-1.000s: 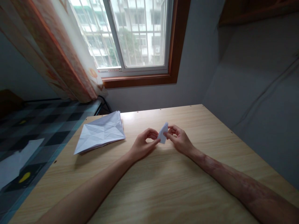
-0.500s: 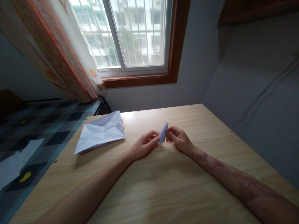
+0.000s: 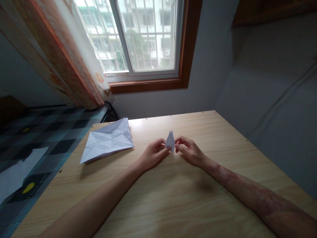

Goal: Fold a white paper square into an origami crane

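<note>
Tabletop (image 3: 158, 201): pale wood-grain, small dark holes along its edges. Folded white paper (image 3: 170, 140): upright above its middle — pinched by the left hand (image 3: 154, 154), thumb against fingers. Right hand (image 3: 191, 151): fingers curled, thumb and forefinger slightly parted, just beside the paper's right edge; from my feed, I cannot tell whether they touch it. Creased white paper stack (image 3: 107, 140): far left corner. Sliding window (image 3: 151, 39): brown wooden frame, beyond the table. Floral curtain (image 3: 53, 49): orange, left. Checked bedding (image 3: 61, 122): beneath it, bearing a white sheet (image 3: 27, 168).
</note>
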